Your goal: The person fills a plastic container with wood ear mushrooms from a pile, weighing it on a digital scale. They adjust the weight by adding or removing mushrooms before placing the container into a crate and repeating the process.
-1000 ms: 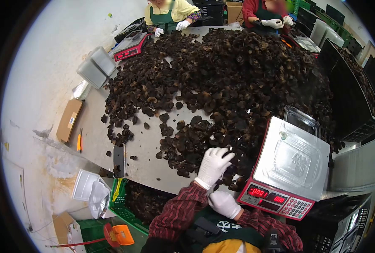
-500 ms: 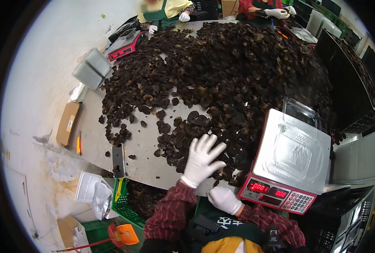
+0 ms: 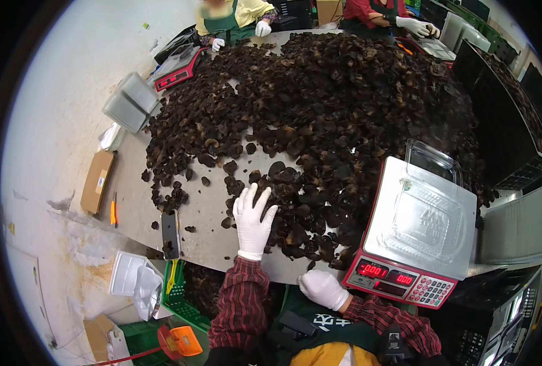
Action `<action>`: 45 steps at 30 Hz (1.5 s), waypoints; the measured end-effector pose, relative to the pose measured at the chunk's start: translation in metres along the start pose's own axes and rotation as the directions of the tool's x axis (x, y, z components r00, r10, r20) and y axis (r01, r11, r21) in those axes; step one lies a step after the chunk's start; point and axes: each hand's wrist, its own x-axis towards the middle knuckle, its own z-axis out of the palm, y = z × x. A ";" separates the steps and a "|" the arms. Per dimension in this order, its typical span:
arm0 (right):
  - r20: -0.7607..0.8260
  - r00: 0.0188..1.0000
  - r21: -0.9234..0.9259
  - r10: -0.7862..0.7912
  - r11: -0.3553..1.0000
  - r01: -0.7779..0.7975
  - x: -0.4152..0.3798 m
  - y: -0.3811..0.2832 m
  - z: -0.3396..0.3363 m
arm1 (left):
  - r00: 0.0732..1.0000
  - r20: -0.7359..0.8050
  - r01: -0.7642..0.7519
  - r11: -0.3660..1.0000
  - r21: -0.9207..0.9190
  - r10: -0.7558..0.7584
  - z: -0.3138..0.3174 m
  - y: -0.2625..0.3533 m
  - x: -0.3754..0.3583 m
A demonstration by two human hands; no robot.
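Note:
My left hand (image 3: 254, 221), in a white glove, lies with its fingers spread at the near edge of a big heap of dark wood ear mushrooms (image 3: 344, 110). The fingertips reach onto a few loose pieces; nothing is gripped. Curled into a fist, my gloved right hand (image 3: 324, 289) rests by the table's near edge, left of a red scale (image 3: 399, 277). Whatever it may hold is hidden. On the scale's plate lies a clear plastic box (image 3: 429, 207), its display showing -0.001.
A phone (image 3: 171, 235) lies at the table's left edge, above a green crate (image 3: 182, 299) of mushrooms. Another red scale (image 3: 176, 76) and clear boxes (image 3: 131, 100) stand far left. Two people work across the table (image 3: 137, 189). A black crate (image 3: 502, 122) stands right.
My left hand has moved left and slightly toward the table's near edge, off the mushrooms by the scale. My right hand stays put. The far-right person's hands have shifted.

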 end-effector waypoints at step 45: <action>-0.009 1.000 0.052 -0.009 0.999 0.009 -0.005 0.004 0.007 | 0.800 0.520 0.588 0.222 -0.778 -0.298 0.015 0.085 -0.009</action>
